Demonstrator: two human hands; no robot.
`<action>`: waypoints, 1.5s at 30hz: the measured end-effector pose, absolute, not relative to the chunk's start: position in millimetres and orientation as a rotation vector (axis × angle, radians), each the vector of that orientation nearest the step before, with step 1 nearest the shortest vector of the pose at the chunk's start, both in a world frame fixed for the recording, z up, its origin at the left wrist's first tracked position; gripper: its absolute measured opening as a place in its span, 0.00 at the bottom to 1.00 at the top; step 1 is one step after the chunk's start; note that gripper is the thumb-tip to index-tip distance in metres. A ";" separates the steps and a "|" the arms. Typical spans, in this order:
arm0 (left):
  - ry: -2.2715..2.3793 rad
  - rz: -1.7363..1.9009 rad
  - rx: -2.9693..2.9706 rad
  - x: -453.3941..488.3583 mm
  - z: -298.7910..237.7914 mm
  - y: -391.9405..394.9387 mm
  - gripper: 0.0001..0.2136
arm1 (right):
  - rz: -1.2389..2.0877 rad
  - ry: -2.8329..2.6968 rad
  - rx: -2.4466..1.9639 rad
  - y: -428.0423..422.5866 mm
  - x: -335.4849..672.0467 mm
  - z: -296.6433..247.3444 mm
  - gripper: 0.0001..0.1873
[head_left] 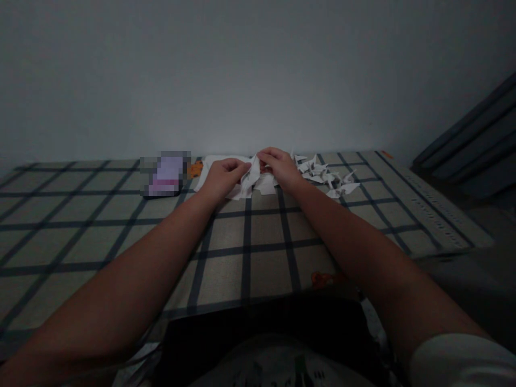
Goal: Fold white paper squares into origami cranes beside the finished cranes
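Both my hands meet at the far edge of a plaid cloth (258, 236), near the wall. My left hand (223, 176) and my right hand (278, 165) pinch the same piece of white paper (253, 174), which stands partly folded between them. Their fingers are closed on it. Flat white paper sheets (213, 164) lie under and behind the hands. A heap of several small folded white paper figures (326, 174) lies just right of my right hand.
A blurred purple and pink object (166, 174) sits left of the paper. A small orange thing (196, 169) lies between them. The cloth's right edge (443, 215) drops off toward dark slanted boards (471, 145). A plain wall runs behind.
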State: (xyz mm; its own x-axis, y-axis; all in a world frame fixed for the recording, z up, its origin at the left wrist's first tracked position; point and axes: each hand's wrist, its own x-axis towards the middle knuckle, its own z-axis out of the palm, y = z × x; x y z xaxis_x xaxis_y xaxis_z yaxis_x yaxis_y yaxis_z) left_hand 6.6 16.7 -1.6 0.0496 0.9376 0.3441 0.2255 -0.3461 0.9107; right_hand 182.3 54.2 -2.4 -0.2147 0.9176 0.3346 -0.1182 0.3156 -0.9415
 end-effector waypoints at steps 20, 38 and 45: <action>1.148 1.300 1.512 8.0 -5.8 20.0 0.17 | 1.074 -1.515 -0.828 54.4 183.9 -0.7 0.09; 1.170 1.403 1.588 7.3 -4.8 20.7 0.18 | 1.106 -1.521 -0.852 47.9 179.9 3.6 0.10; 1.180 1.471 1.587 6.8 -1.9 19.7 0.16 | 1.105 -1.611 -0.819 47.2 180.1 2.2 0.11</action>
